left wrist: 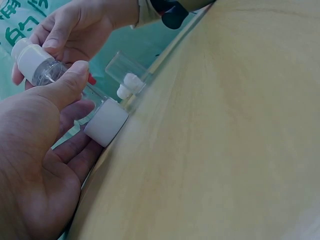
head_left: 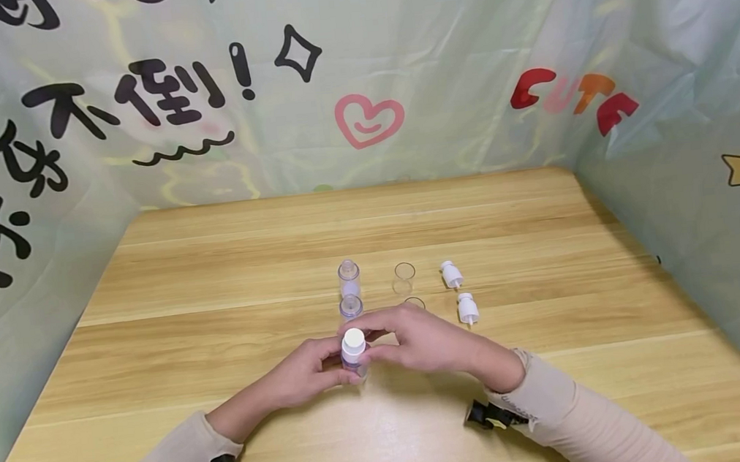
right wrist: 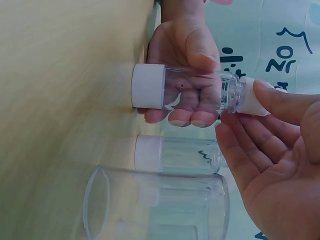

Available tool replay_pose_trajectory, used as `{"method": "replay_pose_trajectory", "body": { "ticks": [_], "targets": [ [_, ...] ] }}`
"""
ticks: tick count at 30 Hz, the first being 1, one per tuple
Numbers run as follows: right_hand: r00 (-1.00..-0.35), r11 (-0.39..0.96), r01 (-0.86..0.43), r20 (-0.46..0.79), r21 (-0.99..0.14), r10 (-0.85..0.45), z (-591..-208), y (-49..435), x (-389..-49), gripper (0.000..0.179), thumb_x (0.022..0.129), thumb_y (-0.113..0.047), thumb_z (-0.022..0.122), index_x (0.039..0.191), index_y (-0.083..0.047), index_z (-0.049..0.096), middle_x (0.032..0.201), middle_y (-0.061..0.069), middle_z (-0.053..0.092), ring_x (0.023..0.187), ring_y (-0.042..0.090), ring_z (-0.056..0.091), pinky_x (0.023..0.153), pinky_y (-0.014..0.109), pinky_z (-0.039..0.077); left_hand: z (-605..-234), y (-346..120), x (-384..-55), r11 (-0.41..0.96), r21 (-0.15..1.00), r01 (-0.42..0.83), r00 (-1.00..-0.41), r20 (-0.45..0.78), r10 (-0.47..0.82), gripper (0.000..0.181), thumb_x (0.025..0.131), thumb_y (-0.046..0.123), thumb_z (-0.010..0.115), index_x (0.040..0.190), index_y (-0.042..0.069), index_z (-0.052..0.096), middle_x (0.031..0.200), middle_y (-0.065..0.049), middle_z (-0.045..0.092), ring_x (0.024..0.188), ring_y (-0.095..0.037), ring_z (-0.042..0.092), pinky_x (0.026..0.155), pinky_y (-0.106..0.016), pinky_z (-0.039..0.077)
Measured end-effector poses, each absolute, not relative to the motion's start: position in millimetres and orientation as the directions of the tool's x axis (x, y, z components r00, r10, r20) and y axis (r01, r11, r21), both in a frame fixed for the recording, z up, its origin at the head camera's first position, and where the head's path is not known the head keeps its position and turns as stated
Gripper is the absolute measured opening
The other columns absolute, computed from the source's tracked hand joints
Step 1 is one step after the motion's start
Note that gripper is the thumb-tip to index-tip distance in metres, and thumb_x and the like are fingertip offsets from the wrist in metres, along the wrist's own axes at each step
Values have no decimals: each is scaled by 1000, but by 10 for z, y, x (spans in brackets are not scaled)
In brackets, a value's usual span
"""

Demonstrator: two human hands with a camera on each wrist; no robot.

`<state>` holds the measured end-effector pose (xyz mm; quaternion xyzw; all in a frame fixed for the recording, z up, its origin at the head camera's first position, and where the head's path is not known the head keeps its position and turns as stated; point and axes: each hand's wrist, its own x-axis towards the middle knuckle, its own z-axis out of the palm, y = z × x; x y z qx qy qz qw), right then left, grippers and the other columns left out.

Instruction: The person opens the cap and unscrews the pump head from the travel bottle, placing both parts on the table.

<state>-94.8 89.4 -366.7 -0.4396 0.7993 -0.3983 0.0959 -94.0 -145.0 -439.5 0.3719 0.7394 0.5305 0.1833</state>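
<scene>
Between both hands stands a clear bottle (right wrist: 192,92) with a white base band (right wrist: 148,86), upright on or close over the table. My left hand (head_left: 310,372) holds its body, with the fingers behind and the thumb across the near side in the right wrist view. At the bottle's mouth, my right hand (head_left: 412,337) pinches a white pump top (head_left: 353,341) between thumb and fingers. The pump's collar (right wrist: 252,97) sits right at the neck, and its thin tube (left wrist: 48,76) shows through the clear wall in the left wrist view.
Two more clear bottles (head_left: 349,277) stand in line behind the held one. To their right are clear cylindrical covers (right wrist: 222,200), one partly hidden by my right hand. Farther right, two white pump tops (head_left: 452,275) lie on the wooden table (head_left: 215,274). Printed cloth hangs around it.
</scene>
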Motion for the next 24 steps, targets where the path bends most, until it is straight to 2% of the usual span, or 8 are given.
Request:
{"method": "replay_pose_trajectory", "body": {
  "ticks": [7, 12, 18, 24],
  "targets": [
    [-611, 293, -614, 206, -733, -764, -3653, 862, -918, 44, 88, -28, 74, 128, -14, 62, 117, -8, 67, 106, 3, 61, 95, 26, 50, -4399, -1448, -940, 172, 911, 374, -657, 129, 743, 32, 92, 21, 70, 120, 7, 63, 121, -5, 66, 115, -18, 60, 101, -31, 47],
    [-637, 334, -657, 262, -676, -725, -3673, 817, -854, 52, 84, -30, 77, 130, -10, 61, 122, -4, 66, 109, 5, 61, 98, 26, 47, -4407, -1448, -939, 184, 904, 385, -661, 131, 739, 33, 94, 23, 68, 122, 5, 63, 122, -6, 66, 116, -18, 59, 101, -31, 46],
    [-662, 390, -687, 308, -612, -683, -3706, 760, -806, 49, 84, -34, 77, 126, -12, 63, 120, -5, 67, 113, 7, 59, 96, 26, 49, -4408, -1447, -942, 192, 898, 397, -661, 134, 738, 33, 94, 23, 67, 122, 5, 64, 122, -6, 66, 116, -18, 59, 101, -31, 46],
    [-678, 401, -673, 301, -621, -671, -3729, 745, -802, 39, 85, -30, 77, 119, -14, 66, 111, -8, 68, 102, 3, 62, 89, 30, 53, -4396, -1446, -939, 184, 913, 364, -666, 117, 737, 34, 93, 23, 69, 122, 8, 63, 134, -8, 60, 119, -17, 58, 101, -29, 47]
  ]
}}
